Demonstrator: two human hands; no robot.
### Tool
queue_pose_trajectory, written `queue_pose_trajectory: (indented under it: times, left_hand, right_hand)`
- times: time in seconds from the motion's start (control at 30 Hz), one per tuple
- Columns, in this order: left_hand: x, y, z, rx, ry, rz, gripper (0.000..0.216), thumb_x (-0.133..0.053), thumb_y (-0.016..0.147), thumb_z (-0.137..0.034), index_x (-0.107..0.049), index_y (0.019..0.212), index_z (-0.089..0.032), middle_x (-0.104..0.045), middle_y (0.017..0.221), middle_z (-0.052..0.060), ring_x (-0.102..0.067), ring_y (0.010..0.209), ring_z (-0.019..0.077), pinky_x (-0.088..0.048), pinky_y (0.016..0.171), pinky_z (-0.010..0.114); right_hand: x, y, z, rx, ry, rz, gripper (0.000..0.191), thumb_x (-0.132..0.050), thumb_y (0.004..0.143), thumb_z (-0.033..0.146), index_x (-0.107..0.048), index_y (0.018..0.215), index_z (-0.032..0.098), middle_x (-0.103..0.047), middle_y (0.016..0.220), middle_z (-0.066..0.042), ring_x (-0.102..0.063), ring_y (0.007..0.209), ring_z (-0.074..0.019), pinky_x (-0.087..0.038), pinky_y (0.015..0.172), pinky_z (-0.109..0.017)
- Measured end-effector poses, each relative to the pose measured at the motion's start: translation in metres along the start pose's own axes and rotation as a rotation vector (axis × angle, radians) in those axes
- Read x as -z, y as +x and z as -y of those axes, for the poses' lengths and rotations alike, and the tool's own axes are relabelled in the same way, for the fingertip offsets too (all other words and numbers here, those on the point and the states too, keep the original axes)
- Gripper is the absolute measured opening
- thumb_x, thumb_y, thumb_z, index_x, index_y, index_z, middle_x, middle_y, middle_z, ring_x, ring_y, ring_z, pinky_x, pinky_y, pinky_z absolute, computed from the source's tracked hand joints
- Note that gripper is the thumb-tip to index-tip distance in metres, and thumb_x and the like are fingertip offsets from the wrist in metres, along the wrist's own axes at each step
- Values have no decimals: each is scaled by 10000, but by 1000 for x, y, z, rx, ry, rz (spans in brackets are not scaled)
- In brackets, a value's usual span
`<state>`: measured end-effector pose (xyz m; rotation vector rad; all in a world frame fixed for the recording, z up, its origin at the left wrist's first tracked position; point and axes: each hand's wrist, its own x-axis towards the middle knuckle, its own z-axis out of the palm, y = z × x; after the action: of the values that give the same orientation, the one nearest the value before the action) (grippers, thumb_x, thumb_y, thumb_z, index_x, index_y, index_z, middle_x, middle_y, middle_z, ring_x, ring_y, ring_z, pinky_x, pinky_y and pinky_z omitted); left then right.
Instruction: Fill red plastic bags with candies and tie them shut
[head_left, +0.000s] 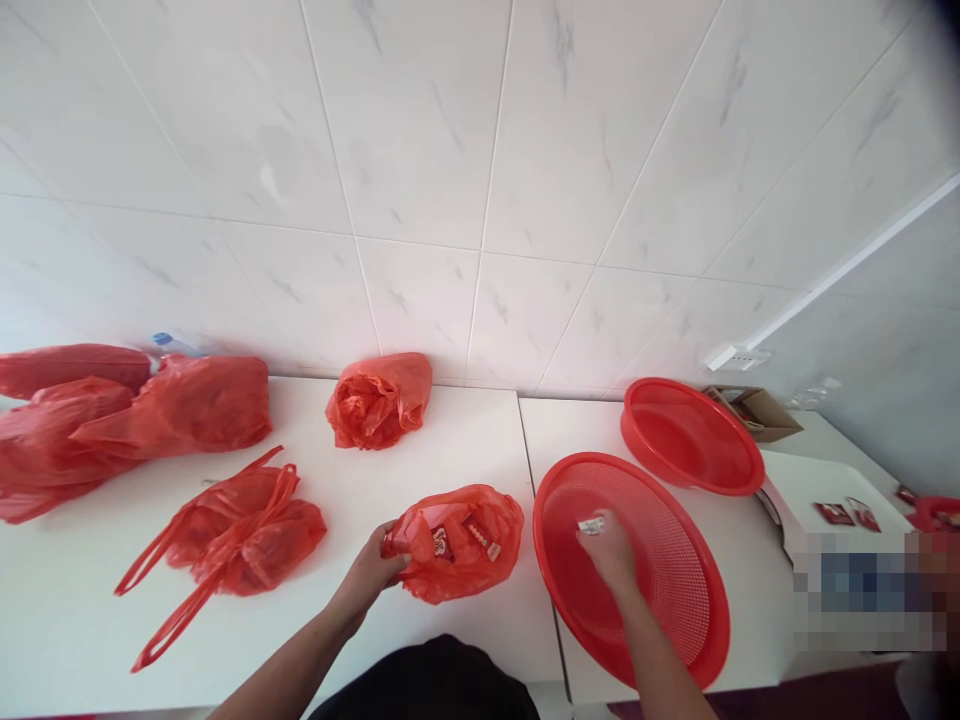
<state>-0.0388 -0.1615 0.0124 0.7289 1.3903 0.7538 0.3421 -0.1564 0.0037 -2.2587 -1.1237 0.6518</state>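
Note:
My left hand [373,572] grips the edge of a red plastic bag [461,543] lying on the white table [450,440]; small red wrapped packets show through the bag. My right hand [609,550] reaches into a red perforated basket [675,600] tilted at the table's right front. Its fingers are pinched on a small silvery wrapped packet [591,525].
A second red basin [694,440] stands behind the basket. Other red bags lie on the table: one at the back centre [379,400], a tied one with handles [240,530], several at far left [112,415]. A cardboard box [754,410] and loose packets [844,514] lie at the right.

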Motion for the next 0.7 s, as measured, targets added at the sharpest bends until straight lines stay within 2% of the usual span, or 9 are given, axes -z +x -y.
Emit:
queue_pose_trajectory:
  times: [0.1,0.17,0.3,0.37,0.43,0.53,0.63,0.7]
  left_hand:
    - [1,0,0,-7,2,0,628,-696,643,-262,-476,1228,-198,-691,1068,93,-682,940,252,-547,823,390]
    - [1,2,1,-9,-7,23,618,-685,650,-238,-469,1228,-200,-689,1060,83,-679,947,246,-549,830,391]
    - [2,5,4,-15,-19,42,617,-676,661,-224,-458,1238,-204,-685,1039,68,-678,942,232,-552,819,371]
    - [4,6,6,-25,-18,30,635,-675,662,-233,-446,1253,-208,-684,994,55,-681,889,213,-554,789,354]
    - [6,7,9,-39,-20,18,668,-682,653,-247,-430,1270,-204,-675,932,40,-674,817,193,-551,747,341]
    - [9,10,14,-52,-35,15,732,-706,625,-272,-409,1289,-191,-659,892,35,-658,775,186,-541,714,336]
    - [13,9,15,-56,-28,-14,770,-714,606,-303,-392,1297,-189,-653,921,49,-656,799,198,-533,713,338]
    - [17,6,15,-29,60,-71,774,-706,619,-338,-374,1304,-200,-644,938,52,-653,785,198,-520,683,330]
  right_hand:
    - [-6,-21,35,102,186,124,379,-607,708,407,-532,1036,233,-666,942,-31,-636,772,-179,-491,643,-277]
    - [-19,-40,59,170,321,243,386,-641,681,361,-536,1029,230,-670,962,-35,-640,790,-187,-506,675,-290]
    - [-55,-67,92,292,346,407,576,-705,607,302,-536,1155,244,-633,1127,-54,-627,981,-227,-515,835,-342]
    - [-70,-66,98,354,286,407,655,-690,652,351,-497,1270,258,-573,1247,-70,-569,1129,-243,-474,950,-365]
    - [-81,-55,100,372,184,350,618,-599,752,389,-462,1333,229,-523,1320,-100,-505,1228,-249,-422,1025,-373]
    - [-94,-32,101,318,0,316,546,-458,841,325,-434,1361,158,-461,1397,-141,-431,1310,-236,-355,1080,-345]
    - [-106,-21,99,232,-94,362,570,-451,830,267,-403,1382,132,-451,1402,-184,-485,1264,-261,-399,1011,-361]
    - [-113,-22,96,178,-118,389,563,-493,799,261,-444,1338,109,-544,1290,-216,-585,1130,-286,-451,894,-375]
